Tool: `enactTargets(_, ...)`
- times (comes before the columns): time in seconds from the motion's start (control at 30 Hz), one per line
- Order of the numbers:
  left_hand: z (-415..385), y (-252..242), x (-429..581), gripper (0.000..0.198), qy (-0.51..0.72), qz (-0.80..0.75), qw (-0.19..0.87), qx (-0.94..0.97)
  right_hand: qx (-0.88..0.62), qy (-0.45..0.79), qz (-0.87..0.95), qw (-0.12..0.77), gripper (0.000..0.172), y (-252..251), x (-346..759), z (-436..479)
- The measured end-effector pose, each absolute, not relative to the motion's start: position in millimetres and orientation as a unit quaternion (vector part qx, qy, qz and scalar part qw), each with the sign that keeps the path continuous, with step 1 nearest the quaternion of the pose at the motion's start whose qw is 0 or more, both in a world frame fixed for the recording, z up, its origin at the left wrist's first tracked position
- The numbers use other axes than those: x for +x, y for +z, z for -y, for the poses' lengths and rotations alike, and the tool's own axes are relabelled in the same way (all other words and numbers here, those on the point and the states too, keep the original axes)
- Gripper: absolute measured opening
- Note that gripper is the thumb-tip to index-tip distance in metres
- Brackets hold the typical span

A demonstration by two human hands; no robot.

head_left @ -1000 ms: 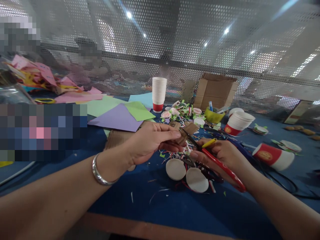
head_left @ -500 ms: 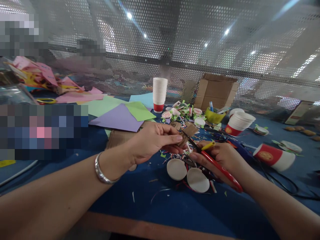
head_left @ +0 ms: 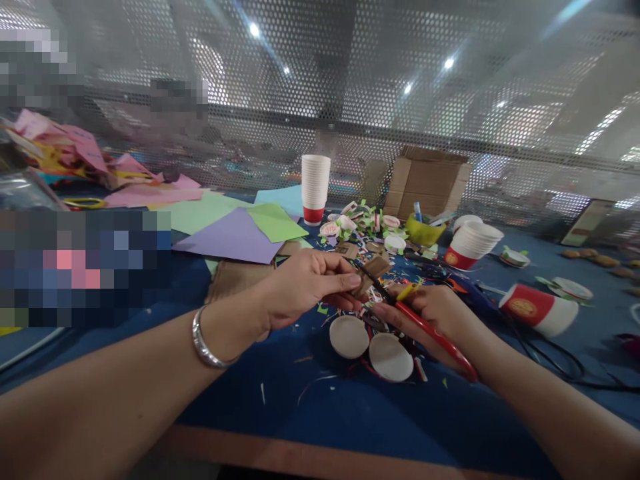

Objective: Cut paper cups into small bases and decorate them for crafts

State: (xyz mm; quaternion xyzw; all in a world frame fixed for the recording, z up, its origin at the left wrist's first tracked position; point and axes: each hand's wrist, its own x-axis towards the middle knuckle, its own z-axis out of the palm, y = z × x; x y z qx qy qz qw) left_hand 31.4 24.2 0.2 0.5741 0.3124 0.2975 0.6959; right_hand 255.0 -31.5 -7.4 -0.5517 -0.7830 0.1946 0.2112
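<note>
My left hand (head_left: 313,283), with a silver bangle at the wrist, pinches a small piece of brown cardboard (head_left: 376,268). My right hand (head_left: 433,320) is wrapped round red-handled scissors (head_left: 440,341) with a bit of yellow on them. The dark blades reach to the cardboard beside my left fingertips. Just below the hands, two round white cup bottoms (head_left: 349,337) lie side by side on the blue table (head_left: 250,407), among thin paper scraps. Part of the right fingers is hidden behind the scissors.
A tall stack of paper cups (head_left: 315,190) stands behind the hands. Purple paper (head_left: 235,237) and green sheets lie left. A yellow container (head_left: 425,230), more cups (head_left: 473,245), a tipped red-and-white cup (head_left: 540,309) and black cables are on the right. A cardboard box (head_left: 425,183) stands behind.
The whole view has shifted slightly, so the table items appear a little further left. Both hands keep their holds, and the scissor blades stay at the cardboard.
</note>
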Motion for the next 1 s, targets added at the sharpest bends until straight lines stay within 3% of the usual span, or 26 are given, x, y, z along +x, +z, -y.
enactTargets(0.33, -29, 4, 29, 0.013, 0.284, -0.369, 0.652, 0.598, -0.569, 0.166, 0.778, 0.208, 0.049, -21, 260, 25)
enactTargets(0.53, -40, 4, 19, 0.012, 0.343, -0.418, 0.524, 0.659, -0.597, 0.11, 0.77, 0.199, 0.062, -22, 275, 11)
enactTargets(0.77, -44, -10, 27, 0.018, 0.196, -0.402, 0.244, 0.86, -0.611, 0.094, 0.761, 0.198, 0.059, -18, 281, 10)
enactTargets(1.0, -48, -13, 24, 0.009, 0.158, -0.385, 0.205, 0.886, -0.606, 0.09, 0.762, 0.207, 0.056, -18, 280, 11)
